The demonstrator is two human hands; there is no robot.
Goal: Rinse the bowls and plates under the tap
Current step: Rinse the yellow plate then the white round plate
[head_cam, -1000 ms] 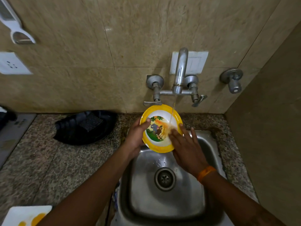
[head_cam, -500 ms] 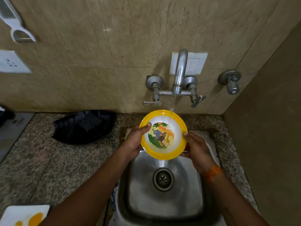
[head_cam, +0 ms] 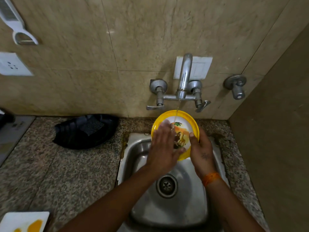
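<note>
A yellow-rimmed bowl (head_cam: 182, 120) with a cartoon animal picture is held tilted over the steel sink (head_cam: 140, 148), under a thin stream from the wall tap (head_cam: 183, 81). My right hand (head_cam: 201, 151) grips the bowl's right rim, thumb on the inside. My left hand (head_cam: 164, 146) lies flat across the bowl's inner face with straight fingers, blurred. The water lands near the top of the picture.
A black tray (head_cam: 71, 136) holding a dark scrub pad (head_cam: 92, 126) sits on the granite counter (head_cam: 58, 173) left of the sink. A white plate (head_cam: 21, 221) with orange stains is at the bottom left. A second valve (head_cam: 236, 87) is on the wall at right.
My right hand stopped rubbing inside the bowl and took hold of its right rim. My left hand let go of the left rim and now rubs the inside. The bowl shifted slightly right.
</note>
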